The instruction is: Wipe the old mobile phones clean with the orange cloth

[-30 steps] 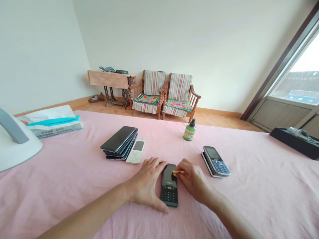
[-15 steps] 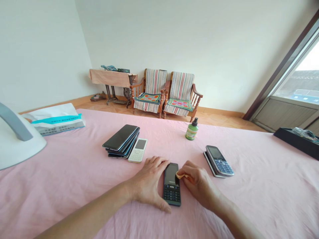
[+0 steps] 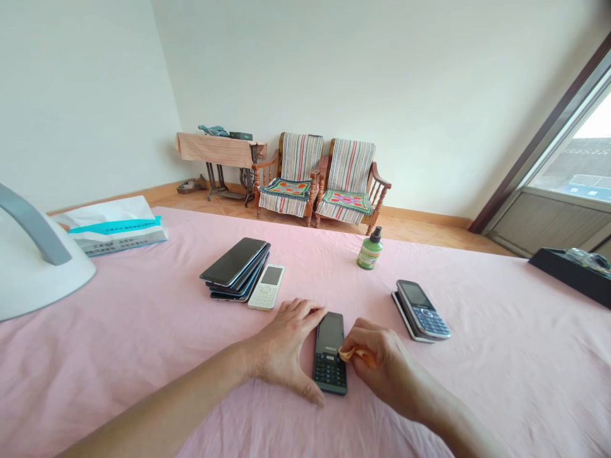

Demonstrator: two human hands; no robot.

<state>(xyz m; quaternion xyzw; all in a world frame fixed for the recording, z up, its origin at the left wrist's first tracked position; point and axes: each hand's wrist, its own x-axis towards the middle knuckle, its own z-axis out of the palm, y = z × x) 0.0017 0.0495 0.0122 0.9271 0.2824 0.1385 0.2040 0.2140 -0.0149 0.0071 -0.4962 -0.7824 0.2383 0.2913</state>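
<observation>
1. Work position: the black keypad phone [image 3: 330,353] lies face up on the pink sheet [image 3: 501,369], at the near centre, between the hands.
2. Grip, left hand [image 3: 284,346]: spread wide along the phone's left side. Fingertips meet its far left corner; the thumb lies by its near left end. The hand does not close around the body.
3. Grip, right hand [image 3: 382,362]: narrow pinch holding a folded orange cloth [image 3: 346,354] against the phone's right edge, where screen meets keypad.
4. Risk, slip: sideways force from the cloth could turn or slide the phone, since the left hand only braces one side and the sheet is soft and creased.
5. Risk, snag: a loose cloth fold could catch on the keys; a slack pinch would cause this.
6. Risk, key press: heavy pressure over the keypad could push buttons.
7. Surroundings, left: a white keypad phone [image 3: 266,289] lies just beyond the left hand, beside an uneven phone stack [image 3: 233,261]. A leftward swing could knock either.
8. Surroundings, right: a blue keypad phone [image 3: 422,308] rests atop another phone, near the right hand; it limits outward elbow room.
9. Surroundings, far: a green spray bottle [image 3: 370,251] stands upright, clear of both hands. A long forward reach could tip it.
</observation>
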